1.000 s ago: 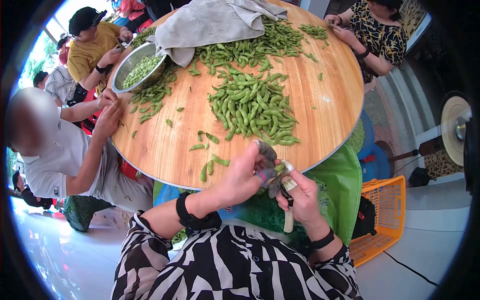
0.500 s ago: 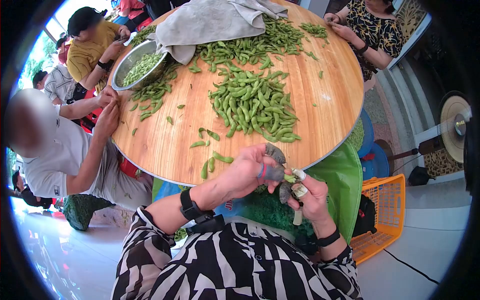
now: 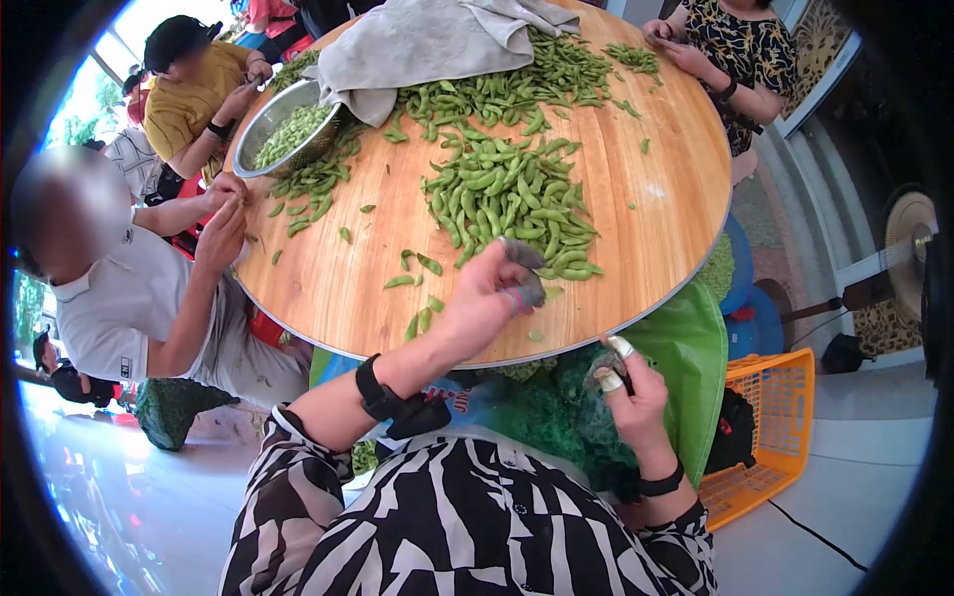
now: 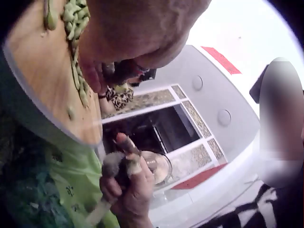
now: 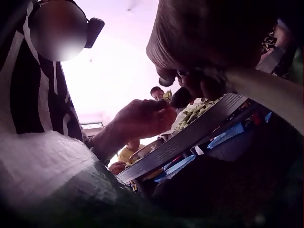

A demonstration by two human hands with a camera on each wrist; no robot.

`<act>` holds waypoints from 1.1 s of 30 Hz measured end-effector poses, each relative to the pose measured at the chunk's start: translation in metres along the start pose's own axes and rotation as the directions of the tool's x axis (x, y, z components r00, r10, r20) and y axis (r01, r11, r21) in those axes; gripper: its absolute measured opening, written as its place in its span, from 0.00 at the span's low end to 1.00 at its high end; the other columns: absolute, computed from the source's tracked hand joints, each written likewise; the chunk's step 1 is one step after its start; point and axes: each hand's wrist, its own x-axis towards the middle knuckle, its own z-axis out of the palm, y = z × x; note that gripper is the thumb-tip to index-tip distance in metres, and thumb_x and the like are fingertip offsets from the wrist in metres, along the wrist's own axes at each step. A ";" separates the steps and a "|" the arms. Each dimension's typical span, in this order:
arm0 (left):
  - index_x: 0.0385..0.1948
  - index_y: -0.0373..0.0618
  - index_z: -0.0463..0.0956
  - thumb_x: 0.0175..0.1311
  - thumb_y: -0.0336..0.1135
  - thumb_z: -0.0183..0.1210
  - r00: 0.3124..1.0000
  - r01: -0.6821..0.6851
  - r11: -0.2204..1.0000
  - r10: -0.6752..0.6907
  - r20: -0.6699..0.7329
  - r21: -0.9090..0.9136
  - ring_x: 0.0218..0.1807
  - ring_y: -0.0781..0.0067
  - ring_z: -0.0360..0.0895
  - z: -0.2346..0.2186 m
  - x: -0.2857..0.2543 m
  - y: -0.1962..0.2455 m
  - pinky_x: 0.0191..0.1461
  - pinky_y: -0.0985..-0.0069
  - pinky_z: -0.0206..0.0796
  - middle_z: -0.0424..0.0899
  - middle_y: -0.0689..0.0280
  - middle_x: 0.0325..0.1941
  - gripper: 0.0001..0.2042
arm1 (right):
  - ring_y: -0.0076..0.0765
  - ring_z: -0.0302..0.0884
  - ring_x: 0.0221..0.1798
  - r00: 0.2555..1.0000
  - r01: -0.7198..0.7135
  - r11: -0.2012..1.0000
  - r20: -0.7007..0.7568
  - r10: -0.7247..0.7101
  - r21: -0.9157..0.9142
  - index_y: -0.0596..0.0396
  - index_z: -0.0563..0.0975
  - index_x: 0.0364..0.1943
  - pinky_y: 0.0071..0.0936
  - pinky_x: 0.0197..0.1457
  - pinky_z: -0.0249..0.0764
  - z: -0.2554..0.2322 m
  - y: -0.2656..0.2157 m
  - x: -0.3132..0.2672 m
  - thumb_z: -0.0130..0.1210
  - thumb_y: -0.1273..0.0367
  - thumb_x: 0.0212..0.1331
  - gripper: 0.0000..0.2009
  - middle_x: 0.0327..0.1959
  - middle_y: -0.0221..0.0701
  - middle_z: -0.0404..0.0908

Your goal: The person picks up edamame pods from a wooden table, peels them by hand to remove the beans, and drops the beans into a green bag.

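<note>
The left hand (image 3: 482,308) is over the table at the near edge of the pile of green pods (image 3: 507,194), its grey-covered fingertips apart and nothing visible between them. A blurred green piece (image 3: 537,336) is near the table rim below it. Off the table's front edge, the right hand (image 3: 636,402), with pale wraps on its fingers, grips a tool whose pale handle (image 4: 99,213) shows in the left wrist view. That handle (image 5: 266,88) also crosses the right wrist view; the tool's other end is hidden.
A grey cloth (image 3: 427,55) covers part of a larger pod heap. At the left stands a metal colander (image 3: 288,129) of shelled beans. Other people sit around the round table (image 3: 656,228). A green sheet (image 3: 686,348) and an orange crate (image 3: 785,427) are at the lower right.
The hands were together around a green pod; now they are apart. The left hand has moved up toward the pile, the right slightly right and down.
</note>
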 end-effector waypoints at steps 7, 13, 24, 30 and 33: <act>0.48 0.42 0.71 0.59 0.19 0.56 0.993 0.078 0.994 -0.084 0.078 0.078 0.40 0.81 0.75 0.010 -0.017 -0.028 0.47 0.80 0.69 0.78 0.70 0.38 0.15 | 0.15 0.66 0.20 0.939 -0.279 0.889 -0.090 0.332 0.364 0.61 0.74 0.54 0.15 0.23 0.63 0.005 0.005 -0.002 0.48 0.76 0.61 0.16 0.28 0.25 0.77; 0.39 0.40 0.72 0.44 0.16 0.57 0.861 -0.402 0.372 0.464 0.208 0.837 0.43 0.59 0.76 -0.030 -0.022 -0.014 0.45 0.66 0.67 0.75 0.61 0.35 0.16 | 0.12 0.60 0.16 0.941 -0.259 0.894 -0.115 0.319 0.365 0.64 0.73 0.53 0.12 0.18 0.55 0.006 0.008 0.002 0.45 0.75 0.65 0.15 0.23 0.23 0.71; 0.34 0.40 0.70 0.37 0.23 0.58 0.788 -0.367 -0.101 0.495 0.367 0.925 0.58 0.50 0.69 -0.107 -0.040 -0.006 0.55 0.54 0.60 0.73 0.56 0.40 0.16 | 0.11 0.60 0.18 0.951 -0.284 0.906 -0.027 0.308 0.314 0.63 0.73 0.54 0.13 0.20 0.55 0.017 0.003 0.006 0.47 0.76 0.63 0.16 0.22 0.20 0.69; 0.35 0.42 0.74 0.37 0.25 0.57 0.708 -0.505 -0.208 0.455 0.540 0.837 0.53 0.54 0.73 -0.117 -0.079 -0.004 0.54 0.54 0.61 0.77 0.60 0.41 0.17 | 0.11 0.60 0.18 0.940 -0.321 0.892 -0.007 0.341 0.317 0.63 0.73 0.54 0.13 0.20 0.55 0.018 0.004 0.006 0.47 0.77 0.62 0.16 0.22 0.20 0.70; 0.36 0.42 0.75 0.34 0.23 0.57 0.800 -0.328 -0.126 0.490 0.346 0.936 0.51 0.55 0.73 -0.132 -0.090 0.003 0.50 0.58 0.61 0.77 0.61 0.42 0.19 | 0.11 0.60 0.18 0.941 -0.323 0.886 0.015 0.338 0.333 0.63 0.73 0.54 0.13 0.20 0.56 0.021 0.005 0.007 0.47 0.78 0.62 0.16 0.22 0.21 0.70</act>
